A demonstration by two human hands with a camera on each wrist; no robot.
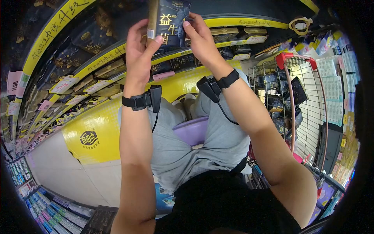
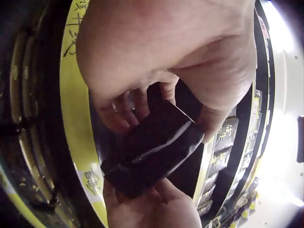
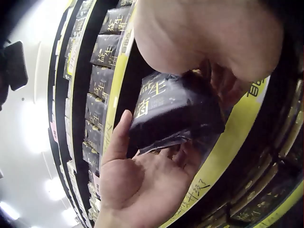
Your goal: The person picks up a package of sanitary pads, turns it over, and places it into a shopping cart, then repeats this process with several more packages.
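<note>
A dark package with gold characters is held upright between both hands at the top of the head view. The left hand grips its left side, thumb on the front face. On its right side the right hand holds on, thumb near the front edge. From the left wrist view, the package shows its dark folded end, with fingers round it. In the right wrist view the package lies between the left hand and the right hand.
Curved shelves with yellow edge strips hold rows of similar dark packages. A wire shopping cart with dark packs stands to the right. A purple stool shows between the legs, and a yellow mat lies on the floor.
</note>
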